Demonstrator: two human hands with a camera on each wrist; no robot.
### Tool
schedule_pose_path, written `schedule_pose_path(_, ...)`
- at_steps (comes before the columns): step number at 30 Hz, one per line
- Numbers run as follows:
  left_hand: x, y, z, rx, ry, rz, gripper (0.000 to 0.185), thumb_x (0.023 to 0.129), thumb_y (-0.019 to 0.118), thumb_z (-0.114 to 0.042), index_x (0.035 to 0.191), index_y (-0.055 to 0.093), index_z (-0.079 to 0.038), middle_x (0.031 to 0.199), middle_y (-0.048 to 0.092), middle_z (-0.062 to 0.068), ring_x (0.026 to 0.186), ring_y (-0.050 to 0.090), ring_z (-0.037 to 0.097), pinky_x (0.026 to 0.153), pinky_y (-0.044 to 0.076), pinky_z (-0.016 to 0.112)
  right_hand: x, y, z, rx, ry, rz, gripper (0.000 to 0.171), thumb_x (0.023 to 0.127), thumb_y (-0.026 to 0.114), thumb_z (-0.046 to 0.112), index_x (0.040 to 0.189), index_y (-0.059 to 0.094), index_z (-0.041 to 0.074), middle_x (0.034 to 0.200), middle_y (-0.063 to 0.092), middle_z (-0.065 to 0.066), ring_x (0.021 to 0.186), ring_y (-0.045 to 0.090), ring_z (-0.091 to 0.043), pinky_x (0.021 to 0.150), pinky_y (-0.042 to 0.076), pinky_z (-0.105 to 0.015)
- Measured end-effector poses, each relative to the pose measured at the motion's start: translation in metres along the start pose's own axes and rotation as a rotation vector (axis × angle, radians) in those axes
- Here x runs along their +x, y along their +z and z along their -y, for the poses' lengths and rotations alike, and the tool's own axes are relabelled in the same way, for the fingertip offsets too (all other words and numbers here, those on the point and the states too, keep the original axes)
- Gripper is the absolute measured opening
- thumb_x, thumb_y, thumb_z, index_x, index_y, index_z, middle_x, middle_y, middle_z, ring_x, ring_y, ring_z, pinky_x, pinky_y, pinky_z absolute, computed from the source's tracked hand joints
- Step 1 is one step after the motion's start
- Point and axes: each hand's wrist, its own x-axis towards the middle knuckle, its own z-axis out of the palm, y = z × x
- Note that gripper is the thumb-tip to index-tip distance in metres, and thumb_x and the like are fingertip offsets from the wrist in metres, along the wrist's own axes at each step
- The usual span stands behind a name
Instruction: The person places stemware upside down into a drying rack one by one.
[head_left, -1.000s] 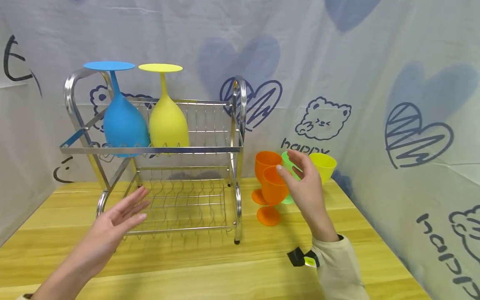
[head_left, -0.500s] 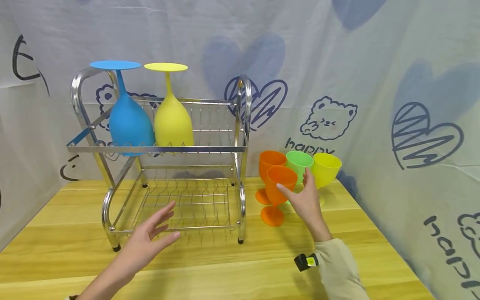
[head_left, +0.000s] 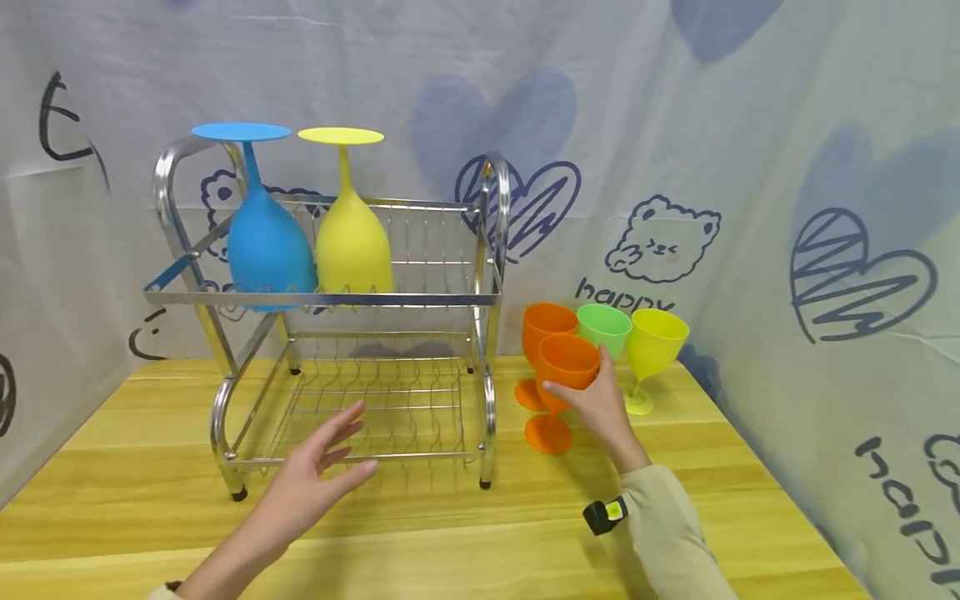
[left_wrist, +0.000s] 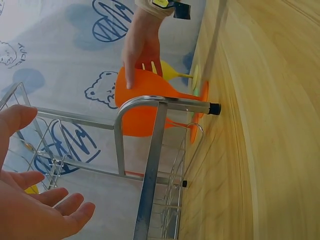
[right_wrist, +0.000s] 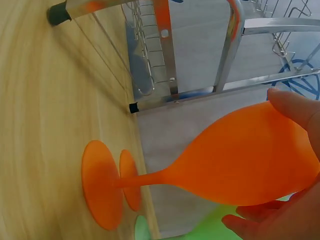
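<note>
Head view: my right hand (head_left: 596, 400) grips the front orange goblet (head_left: 564, 367), standing on the desk (head_left: 675, 467) just right of the dish rack (head_left: 337, 333).
Its fingers (right_wrist: 295, 107) curl round the bowl; how firmly, I can't quite tell. My left hand (head_left: 318, 471) hovers before the rack's lower shelf, fingers spread, holding nothing. A second orange goblet (head_left: 542, 321), a green one (head_left: 609, 327) and a yellow one (head_left: 654, 337) stand just behind.

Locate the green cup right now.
Head view: the green cup stands right of the rack, between an orange cup and the yellow cup, behind the right hand.
</note>
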Motion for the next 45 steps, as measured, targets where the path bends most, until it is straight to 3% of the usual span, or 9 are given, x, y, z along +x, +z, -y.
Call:
schedule_pose_path(7,0.002,0.006,0.0,-0.044,-0.009,0.003,0.072,0.091,0.068,-0.023,0.151,0.029,-0.009,0.152,0.032,0.019,0.135,0.033,0.04,0.104,0.036,0.057,0.002,0.002,-0.01,0.087,-0.044,0.004,0.094,0.076,0.081,0.012,0.148,0.021,0.002,0.138,0.043,-0.019,0.123,0.044,-0.033,0.107,0.036,-0.046)
schedule_pose_path(15,0.002,0.008,0.001,-0.051,0.02,0.008,0.072,0.09,0.069,-0.021,0.15,0.031,-0.007,0.152,0.032,0.016,0.135,0.033,0.039,0.107,0.033,0.055,-0.004,-0.003,-0.01,0.068,0.019,0.012,0.09,0.077,0.082,0.019,0.145,0.025,0.003,0.138,0.043,-0.017,0.122,0.045,-0.033,0.107,0.037,-0.047)
schedule_pose_path(27,0.002,0.008,0.002,-0.052,0.02,0.022,0.071,0.09,0.069,-0.021,0.15,0.032,-0.008,0.152,0.031,0.017,0.135,0.033,0.04,0.106,0.033,0.056,-0.03,-0.015,0.008,0.004,-0.048,0.051,0.092,0.077,0.082,0.018,0.145,0.023,0.001,0.139,0.041,-0.019,0.124,0.043,-0.034,0.108,0.035,-0.049)
schedule_pose_path(39,0.006,0.013,-0.001,-0.07,0.05,0.026,0.071,0.09,0.07,-0.019,0.149,0.033,-0.008,0.153,0.031,0.016,0.134,0.035,0.04,0.104,0.037,0.054,-0.062,-0.007,0.031,-0.047,-0.242,0.112,0.09,0.072,0.086,0.016,0.144,0.034,0.005,0.13,0.051,-0.014,0.114,0.049,-0.029,0.098,0.042,-0.052)
schedule_pose_path(45,0.009,0.016,-0.001,-0.067,0.052,0.045,0.074,0.088,0.072,-0.02,0.15,0.033,-0.008,0.153,0.031,0.016,0.134,0.034,0.04,0.106,0.034,0.056,-0.073,0.001,0.046,-0.072,-0.367,0.123,0.09,0.066,0.089,0.012,0.141,0.04,0.004,0.122,0.055,-0.012,0.108,0.052,-0.029,0.089,0.048,-0.049)
